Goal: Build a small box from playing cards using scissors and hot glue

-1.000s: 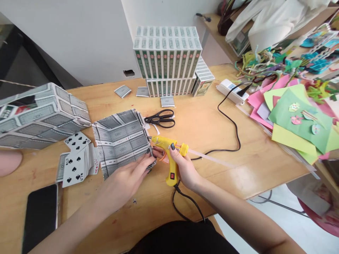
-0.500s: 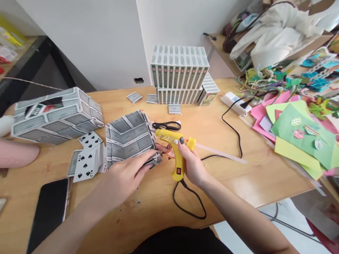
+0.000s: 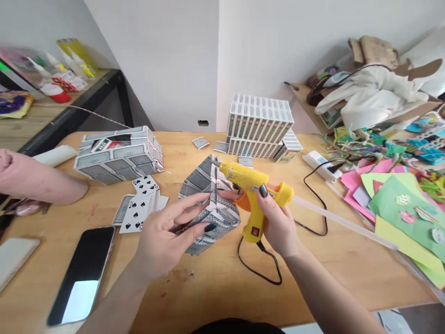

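My left hand (image 3: 167,227) grips a folded structure made of playing cards (image 3: 222,215), thumb on its outside and fingers on the inner side. In my right hand (image 3: 278,220) is a yellow hot glue gun (image 3: 255,199), held by its handle with a clear glue stick (image 3: 344,220) sticking out of the back. The gun's nozzle points left at the upper edge of the card structure; whether it touches I cannot tell. Fingertips of my right hand also reach the structure's side, partly hidden behind the gun. Loose playing cards (image 3: 139,211) lie left of my left hand.
A card-covered box (image 3: 118,160) stands at the back left, near a pink roll (image 3: 41,178). Stacked card packs (image 3: 259,123) stand by the wall. A phone (image 3: 81,273) lies front left. The gun's black cord (image 3: 278,273) loops near a power strip (image 3: 321,164); coloured paper (image 3: 399,208) lies right.
The card structure has been lifted and tilted upright by my left hand. The glue gun's nozzle has come up to its top edge. The head view has shifted, showing more at the left.
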Demonstrator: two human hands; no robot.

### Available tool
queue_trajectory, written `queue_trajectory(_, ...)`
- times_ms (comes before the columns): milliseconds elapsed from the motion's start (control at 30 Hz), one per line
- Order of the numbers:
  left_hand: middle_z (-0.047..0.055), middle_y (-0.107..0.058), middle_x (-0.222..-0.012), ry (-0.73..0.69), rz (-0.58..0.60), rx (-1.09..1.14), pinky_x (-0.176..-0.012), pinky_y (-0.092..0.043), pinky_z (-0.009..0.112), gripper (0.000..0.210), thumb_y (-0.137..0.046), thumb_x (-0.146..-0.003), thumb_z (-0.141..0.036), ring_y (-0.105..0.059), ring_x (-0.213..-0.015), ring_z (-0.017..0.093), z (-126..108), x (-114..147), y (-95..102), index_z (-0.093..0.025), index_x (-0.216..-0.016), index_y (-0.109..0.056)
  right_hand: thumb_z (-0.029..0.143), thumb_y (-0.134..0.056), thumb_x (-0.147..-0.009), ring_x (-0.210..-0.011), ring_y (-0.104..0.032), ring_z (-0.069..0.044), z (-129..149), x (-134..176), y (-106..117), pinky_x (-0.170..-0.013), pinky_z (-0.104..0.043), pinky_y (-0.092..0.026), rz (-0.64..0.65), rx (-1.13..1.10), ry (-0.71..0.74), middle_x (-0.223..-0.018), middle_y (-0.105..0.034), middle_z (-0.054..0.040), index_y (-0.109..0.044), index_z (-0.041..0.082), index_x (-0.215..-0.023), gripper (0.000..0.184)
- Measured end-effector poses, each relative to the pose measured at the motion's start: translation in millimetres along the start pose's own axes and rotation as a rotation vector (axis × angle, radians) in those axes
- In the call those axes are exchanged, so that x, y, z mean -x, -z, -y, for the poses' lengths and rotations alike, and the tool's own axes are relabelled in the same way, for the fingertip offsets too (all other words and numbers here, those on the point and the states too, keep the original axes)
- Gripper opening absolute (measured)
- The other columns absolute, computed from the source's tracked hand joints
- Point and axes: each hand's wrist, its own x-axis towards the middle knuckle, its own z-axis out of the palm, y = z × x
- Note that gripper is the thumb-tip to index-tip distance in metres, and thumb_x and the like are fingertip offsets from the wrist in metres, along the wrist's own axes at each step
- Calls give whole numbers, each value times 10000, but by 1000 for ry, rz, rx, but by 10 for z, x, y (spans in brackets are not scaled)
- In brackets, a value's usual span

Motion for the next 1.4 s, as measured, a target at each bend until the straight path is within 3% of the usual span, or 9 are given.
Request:
queue_trajectory(167,19,-759,-946,10,-100,191,-691,-605,186,352,-704,-786,-150,-723,-860,176,33,16,-35,-252,-1118,-647,480,-577,-859,-1108,-624,-285,-1,-79,-110,-995,-454,-472,136,-83,45,-999,-737,-23,-664,290,-1144,353)
queue_trajectory(300,46,-689,-1100,-45,-146,225,-695,-599,202,365,-697,-782,-118,-712,-849,167,49,-17,-27,-265,-1114,-674,473,-579,-847,-1116,-614,-282,-21,-147,-201,-1015,-457,-448,99,-134,71,-1025,-726,-31,-676,280,-1085,321)
queue_trajectory(500,92,-558,-1220,-36,-144,391,-712,-604,273,368,-724,-758,-167,-698,-840,188,64,-130,-88,-228,-1116,-671,547,-560,-803,-952,-666,-322,40,-217,-248,-868,-508,-512,104,-124,16,-883,-736,-68,-674,247,-875,328)
queue_trajectory(600,91,-576,-1194,23,-102,486,-675,-603,283,361,-741,-737,-183,-699,-833,201,89,-183,-115,-216,-1088,-667,526,-554,-809,-920,-672,-314,65,-239,-238,-841,-482,-522,109,-131,49,-865,-735,-61,-681,251,-892,313)
queue_trajectory(767,64,-679,-979,124,1,591,-627,-582,247,415,-753,-717,-184,-691,-778,180,134,-225,-120,-205,-1109,-618,543,-547,-803,-890,-675,-311,39,-249,-173,-827,-474,-528,148,-78,48,-875,-737,-52,-699,261,-920,341)
queue_trajectory(1033,2,-648,-839,101,114,631,-550,-502,171,435,-728,-743,-165,-632,-646,100,154,-190,-130,-228,-1111,-505,591,-572,-785,-946,-658,-322,-27,-169,-72,-871,-498,-500,197,-33,71,-924,-726,-68,-686,262,-947,384)
queue_trajectory(1200,-6,-619,-811,126,195,559,-601,-484,191,488,-721,-748,-174,-619,-704,112,144,-189,-131,-239,-1140,-437,656,-561,-752,-922,-653,-327,-98,-109,36,-863,-517,-502,224,-11,50,-943,-708,-93,-679,242,-986,490)
queue_trajectory(1400,-60,-555,-659,110,297,423,-514,-404,176,568,-703,-743,-174,-522,-563,82,160,-252,-109,-256,-1240,-439,720,-582,-687,-1059,-594,-351,-193,-72,134,-947,-550,-439,126,73,38,-973,-688,-104,-668,271,-997,552)
